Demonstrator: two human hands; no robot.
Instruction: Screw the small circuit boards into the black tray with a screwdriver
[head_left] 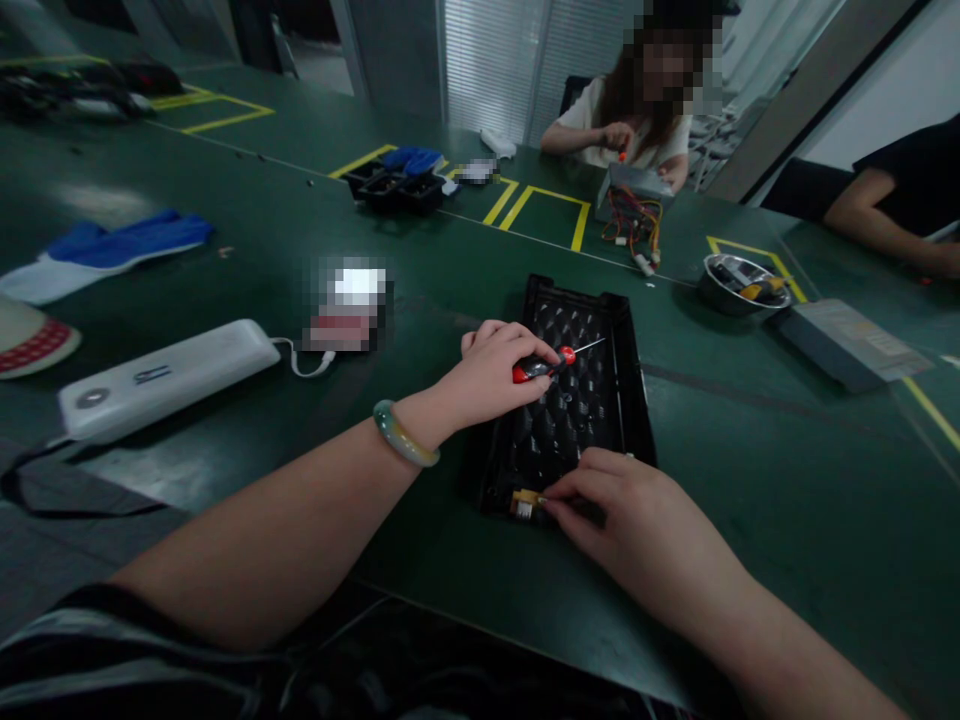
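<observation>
A black plastic panel [559, 430] with a diamond-textured inner face and raised side walls lies on the table before me. Over its left side, my left hand [499, 375] is closed around a red-and-black screwdriver [541, 366], whose thin shaft points to the right above the panel. My right hand [622, 495] pinches the edge of a small yellowish-brown piece with a white connector [525, 505] at the panel's near left corner. Whether that piece is fixed to the panel, I cannot tell. A bangle circles my left wrist.
A white power bank-like device [169, 380] is cabled to a phone [349, 305] on the left, near a blue-and-white glove [112, 250]. Black bins [394, 190] stand farther back. At right are a metal bowl [742, 285] and a grey box [855, 340]. A person opposite handles a power supply [634, 185].
</observation>
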